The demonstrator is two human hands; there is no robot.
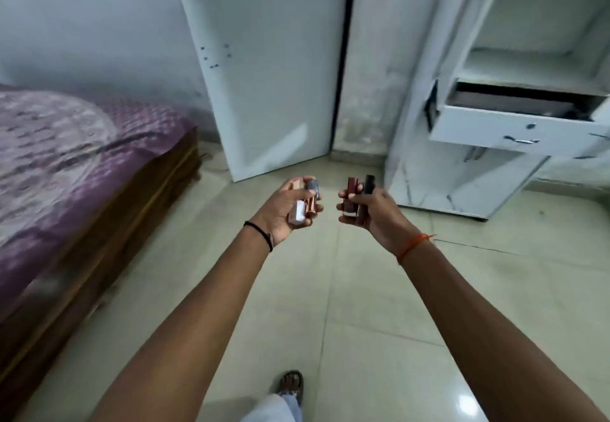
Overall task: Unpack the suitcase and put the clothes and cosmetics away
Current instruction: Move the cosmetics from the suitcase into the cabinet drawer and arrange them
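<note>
Lipsticks [355, 202] and bottles [305, 205] fill my closed fingers; I judge the open drawer [515, 127], up right, nearer my right hand [373, 210].

Open drawer [515, 124] w/ clear floor [330, 289] ahead; bed [82, 174] blocks left, wardrobe door [264, 68] ajar.

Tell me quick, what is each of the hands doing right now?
Left hand: closed around a white tube and a copper-coloured tube.
Right hand: closed around a dark red tube and a black tube.
</note>
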